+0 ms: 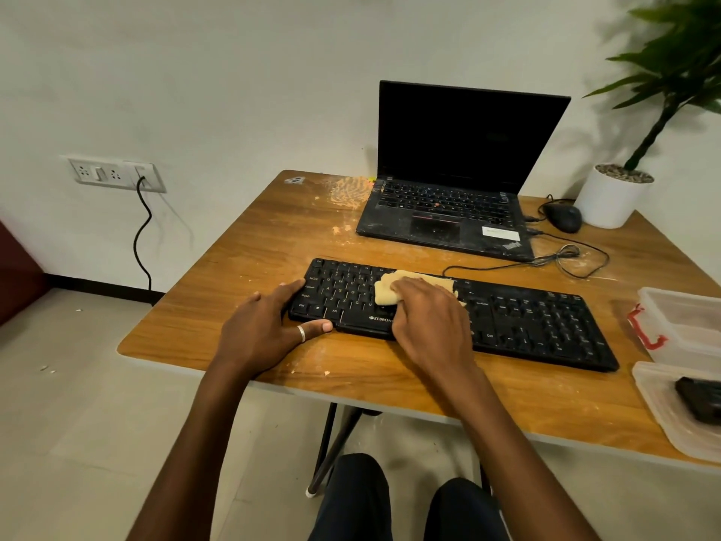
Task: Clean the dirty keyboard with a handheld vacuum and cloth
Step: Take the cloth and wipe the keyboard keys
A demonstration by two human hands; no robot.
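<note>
Two hands on the job here! Left hand [269, 326] braces the near-left corner of the black Zebronics keyboard [526, 326], its fingers [286, 289] laid out straight along the left end and the thumb flat against the front edge, gripping nothing. Right hand [429, 314] is over the keyboard's middle, fingers curled down onto a folded tan cloth [390, 283], pressing it against the letter keys. The keyboard lies flat on the wooden surface [242, 259].

This reads as the wiping step: the cloth is on the left-centre keys, and pale specks show on the right-hand block. Next move, I'd say, is to drag the cloth rightward across the rows while the left hand pins the keyboard so it doesn't skate.

Behind the keyboard sits a dusty ThinkPad laptop [448, 212], with an orange crumb patch [349, 191] behind and to the left. Right of the keyboard is a clear tub with a red latch [682, 333]. A second tub [655, 404] holds a dark object [698, 400], too cropped to name, so there's no vacuum I can confirm.
</note>
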